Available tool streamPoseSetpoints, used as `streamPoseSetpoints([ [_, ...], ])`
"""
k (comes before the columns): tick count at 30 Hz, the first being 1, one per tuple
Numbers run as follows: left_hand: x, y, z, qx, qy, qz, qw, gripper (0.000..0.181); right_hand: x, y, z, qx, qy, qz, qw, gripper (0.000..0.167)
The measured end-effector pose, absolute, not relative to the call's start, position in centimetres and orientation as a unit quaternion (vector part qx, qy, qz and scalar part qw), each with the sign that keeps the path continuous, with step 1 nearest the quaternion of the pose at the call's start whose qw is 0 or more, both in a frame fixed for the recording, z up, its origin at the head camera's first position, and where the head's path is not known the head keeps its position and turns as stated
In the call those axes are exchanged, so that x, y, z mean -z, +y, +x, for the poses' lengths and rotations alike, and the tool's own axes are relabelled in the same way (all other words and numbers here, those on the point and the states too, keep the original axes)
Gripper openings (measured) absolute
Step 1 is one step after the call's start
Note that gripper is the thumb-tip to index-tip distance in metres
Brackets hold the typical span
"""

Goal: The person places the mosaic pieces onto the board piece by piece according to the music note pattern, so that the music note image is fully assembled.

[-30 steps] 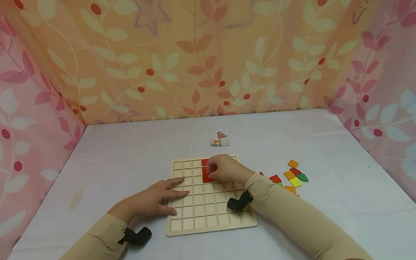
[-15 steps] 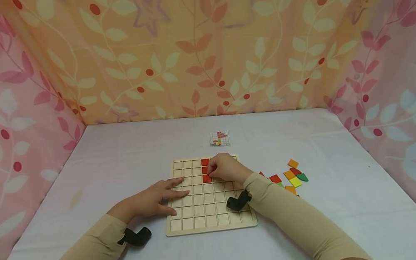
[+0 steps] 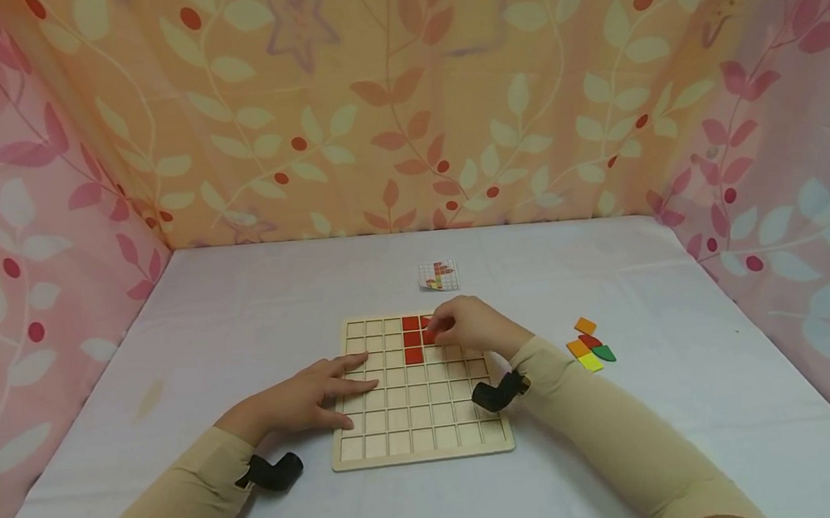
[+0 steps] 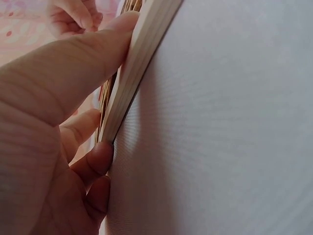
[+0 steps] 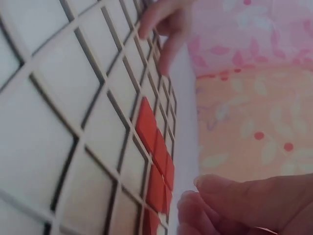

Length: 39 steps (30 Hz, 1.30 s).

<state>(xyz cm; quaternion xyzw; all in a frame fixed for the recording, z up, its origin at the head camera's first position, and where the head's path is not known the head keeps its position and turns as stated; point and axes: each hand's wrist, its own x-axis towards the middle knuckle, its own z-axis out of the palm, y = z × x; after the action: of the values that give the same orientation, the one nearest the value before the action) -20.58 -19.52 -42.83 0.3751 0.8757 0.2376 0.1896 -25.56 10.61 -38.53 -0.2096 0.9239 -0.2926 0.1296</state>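
- On a white-covered table [image 3: 269, 306], a wooden grid board [image 3: 422, 457] lies flat, a person's two hands meeting it from either side.
- At its left edge, the left hand [image 3: 297, 398] rests with fingers spread wide, two fingertips over the grid and the thumb on the rim.
- Over the far right part, the right hand [image 3: 470, 324] is held narrow, thumb and fingertips drawn close together; whether a piece sits between them cannot be told.
- In the far rows, three red tiles [image 3: 412, 339] fill one column, between the hands and nearer the right.
- In the next column, more red pieces [image 3: 427, 338] show just beside the right fingertips, partly covered.
- Beyond the board, a small printed card [image 3: 437, 276] bears a grid with a colored pattern.
- To the right of the right hand, loose orange pieces [image 3: 578, 348] lie clustered with a yellow piece [image 3: 590, 363], a green piece [image 3: 604, 353] and a red piece [image 3: 590, 342], well apart from the left hand.
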Motion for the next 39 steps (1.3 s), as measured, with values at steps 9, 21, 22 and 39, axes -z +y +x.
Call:
streamPoseSetpoints([
  [9, 42.7, -19.5, -20.6, -0.236, 0.878, 0.370, 0.191, 0.063, 37.8, 15.0, -25.5, 0.287, 0.930, -0.167, 0.156, 0.009],
  [21, 42.7, -19.5, -20.4, -0.239, 0.873, 0.385, 0.179, 0.063, 38.3, 21.0, -23.9, 0.309, 0.931, -0.097, 0.166, 0.014],
  [22, 42.7, -19.4, -20.4, -0.239, 0.873, 0.385, 0.178, 0.063, 38.4, 21.5, -23.8, 0.309, 0.931, -0.090, 0.171, 0.014],
  [39, 42.5, -19.3, -20.3, -0.238, 0.876, 0.376, 0.185, 0.063, 39.1, 24.8, -22.5, 0.239, 0.944, -0.089, 0.208, 0.016],
])
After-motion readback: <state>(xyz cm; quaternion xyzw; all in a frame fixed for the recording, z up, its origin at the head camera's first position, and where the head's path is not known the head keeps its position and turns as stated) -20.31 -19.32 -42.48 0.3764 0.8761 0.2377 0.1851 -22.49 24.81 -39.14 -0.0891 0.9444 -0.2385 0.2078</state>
